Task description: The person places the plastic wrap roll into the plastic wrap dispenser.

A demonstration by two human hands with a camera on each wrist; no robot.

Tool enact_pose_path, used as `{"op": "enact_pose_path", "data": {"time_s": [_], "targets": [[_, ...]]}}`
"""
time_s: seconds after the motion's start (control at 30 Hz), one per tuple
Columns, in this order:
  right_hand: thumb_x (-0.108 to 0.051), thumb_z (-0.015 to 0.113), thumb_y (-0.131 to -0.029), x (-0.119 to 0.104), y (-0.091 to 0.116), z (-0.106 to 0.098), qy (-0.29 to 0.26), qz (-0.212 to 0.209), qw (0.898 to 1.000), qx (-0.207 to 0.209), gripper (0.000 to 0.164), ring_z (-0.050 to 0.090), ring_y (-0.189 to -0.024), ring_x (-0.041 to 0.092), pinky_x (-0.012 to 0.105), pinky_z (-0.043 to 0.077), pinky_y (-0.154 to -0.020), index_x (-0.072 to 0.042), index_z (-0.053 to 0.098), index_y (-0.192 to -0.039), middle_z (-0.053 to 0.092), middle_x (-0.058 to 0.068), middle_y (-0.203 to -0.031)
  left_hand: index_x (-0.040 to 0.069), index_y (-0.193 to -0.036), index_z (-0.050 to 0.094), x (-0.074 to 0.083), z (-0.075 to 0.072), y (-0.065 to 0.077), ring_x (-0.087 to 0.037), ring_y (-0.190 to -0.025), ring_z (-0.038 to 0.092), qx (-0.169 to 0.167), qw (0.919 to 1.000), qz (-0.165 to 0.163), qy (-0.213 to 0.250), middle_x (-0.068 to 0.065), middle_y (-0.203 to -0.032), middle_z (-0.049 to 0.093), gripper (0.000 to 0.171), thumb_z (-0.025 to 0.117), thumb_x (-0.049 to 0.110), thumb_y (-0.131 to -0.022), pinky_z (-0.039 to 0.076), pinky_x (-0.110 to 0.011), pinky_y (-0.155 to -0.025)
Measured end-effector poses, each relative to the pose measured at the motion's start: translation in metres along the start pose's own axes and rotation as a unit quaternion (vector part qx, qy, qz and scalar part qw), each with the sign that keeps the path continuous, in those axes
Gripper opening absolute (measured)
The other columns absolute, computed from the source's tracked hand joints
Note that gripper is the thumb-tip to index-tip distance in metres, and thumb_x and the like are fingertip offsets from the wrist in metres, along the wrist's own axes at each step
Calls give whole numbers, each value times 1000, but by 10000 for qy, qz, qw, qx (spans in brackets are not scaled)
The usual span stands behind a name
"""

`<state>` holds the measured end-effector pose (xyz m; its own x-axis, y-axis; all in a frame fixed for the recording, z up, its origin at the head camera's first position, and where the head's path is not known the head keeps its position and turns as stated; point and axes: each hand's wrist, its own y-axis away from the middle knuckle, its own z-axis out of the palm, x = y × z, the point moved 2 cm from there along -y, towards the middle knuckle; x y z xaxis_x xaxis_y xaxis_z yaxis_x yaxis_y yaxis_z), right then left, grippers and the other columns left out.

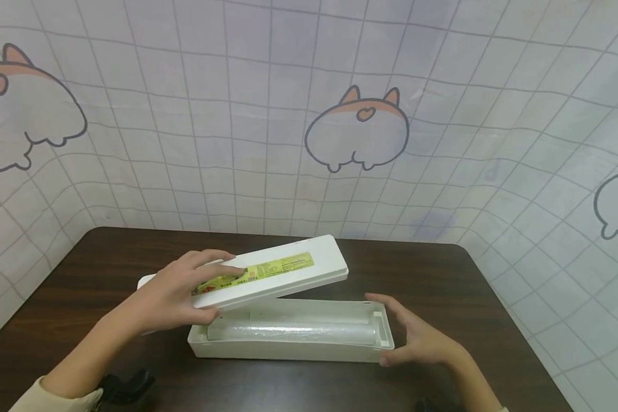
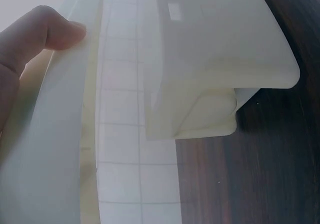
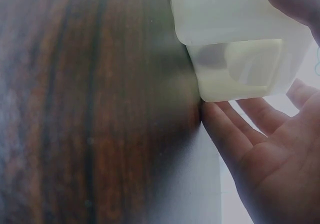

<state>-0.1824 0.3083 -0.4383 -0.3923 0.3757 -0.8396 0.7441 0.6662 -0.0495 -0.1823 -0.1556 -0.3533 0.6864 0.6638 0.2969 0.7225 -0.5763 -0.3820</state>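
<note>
My left hand (image 1: 177,292) grips a long white lid (image 1: 288,280) by its left part, fingers over the top and thumb at the near edge. A yellow-green printed label (image 1: 283,266) runs along the lid. It tilts over the left end of a white cling film dispenser box (image 1: 293,351), its right end raised. Inside the box lies a shiny roll of clear film (image 1: 293,332). My right hand (image 1: 424,337) holds the box's right end, thumb at the near corner and a finger at the far corner. In the left wrist view, my thumb (image 2: 50,29) presses the lid's side.
The box stands on a dark brown wooden table (image 1: 443,274). Behind and at both sides hangs a white grid-patterned curtain (image 1: 257,194) with cartoon animal drawings. A black strap (image 1: 126,386) sits by the left wrist.
</note>
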Motion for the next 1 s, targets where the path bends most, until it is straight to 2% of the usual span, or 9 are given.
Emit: {"op": "enact_pose_path", "data": {"time_s": [0.27, 0.53, 0.7, 0.83, 1.0], "targets": [[-21, 87, -72, 0, 0, 0, 64, -38, 10000, 15, 107, 42, -125, 35, 49, 42, -95, -16, 24, -157, 39, 6, -149, 40, -132, 60, 5, 3, -2, -17, -119, 51, 51, 9996, 295, -16, 6, -142, 52, 66, 82, 25, -71, 47, -38, -81], [-23, 88, -71, 0, 0, 0, 31, 21, 10000, 69, 108, 41, -126, 34, 58, 39, -96, -18, 24, -157, 39, 5, -149, 40, -132, 60, 11, 7, -5, -18, -120, 51, 34, 9990, 447, 67, 4, -142, 52, 65, 82, 26, -72, 48, -38, -81], [-23, 88, -72, 1, -1, -1, 76, -20, 10000, 30, 108, 41, -126, 33, 52, 40, -98, -18, 23, -158, 39, 5, -148, 39, -132, 60, 14, 7, -6, -19, -121, 52, 16, 9985, 534, 101, 4, -142, 52, 66, 82, 26, -72, 48, -39, -82], [-23, 88, -71, 1, 0, -1, 90, 23, 9999, 50, 107, 42, -127, 31, 50, 41, -99, -21, 23, -157, 40, 4, -147, 40, -133, 60, 17, 8, -8, -20, -121, 52, -10, 9983, 568, 104, 4, -142, 52, 66, 82, 26, -72, 48, -41, -83], [-24, 89, -70, 1, 0, -1, 37, 93, 9999, 118, 105, 37, -130, 34, 60, 36, -99, -27, 27, -155, 39, 4, -148, 41, -133, 59, 20, 10, -10, -17, -122, 50, -61, 9980, 611, 142, 6, -143, 51, 67, 81, 25, -72, 48, -40, -82]]}}
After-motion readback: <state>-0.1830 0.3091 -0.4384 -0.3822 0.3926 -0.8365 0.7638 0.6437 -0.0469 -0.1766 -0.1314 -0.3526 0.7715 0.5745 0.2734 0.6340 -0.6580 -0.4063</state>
